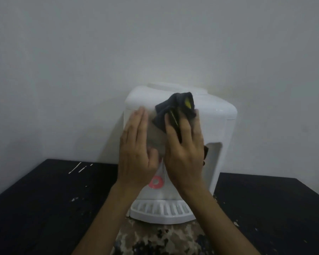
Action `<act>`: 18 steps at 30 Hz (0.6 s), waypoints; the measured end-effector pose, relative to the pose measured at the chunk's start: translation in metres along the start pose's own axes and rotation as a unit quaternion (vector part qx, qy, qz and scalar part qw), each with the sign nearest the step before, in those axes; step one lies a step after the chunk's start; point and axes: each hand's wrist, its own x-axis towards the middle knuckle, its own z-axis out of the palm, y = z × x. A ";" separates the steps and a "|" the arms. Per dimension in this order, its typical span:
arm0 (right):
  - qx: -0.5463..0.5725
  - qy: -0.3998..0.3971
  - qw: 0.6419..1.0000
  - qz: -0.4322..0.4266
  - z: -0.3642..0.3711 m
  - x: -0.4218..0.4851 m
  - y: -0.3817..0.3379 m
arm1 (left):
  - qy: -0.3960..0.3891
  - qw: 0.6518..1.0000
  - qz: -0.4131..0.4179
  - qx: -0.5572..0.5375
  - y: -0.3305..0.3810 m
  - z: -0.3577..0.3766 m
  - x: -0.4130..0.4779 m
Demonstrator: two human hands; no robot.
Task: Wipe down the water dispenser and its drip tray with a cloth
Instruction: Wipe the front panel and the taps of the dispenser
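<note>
My right hand (184, 153) pinches the cloth (173, 105) high on the dispenser (219, 111) front, left hand (136, 150) flat beside it; drip tray (160, 216) sits straight below.

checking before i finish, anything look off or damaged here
White flecks and streaks mar the black table, back left and along the right: chipped finish or dried splashes, cannot tell. The water dispenser stands upright, drip tray seated.
</note>
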 end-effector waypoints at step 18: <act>0.107 -0.011 0.991 0.078 -0.017 -0.024 0.080 | 0.050 0.981 0.092 0.166 0.020 0.044 0.033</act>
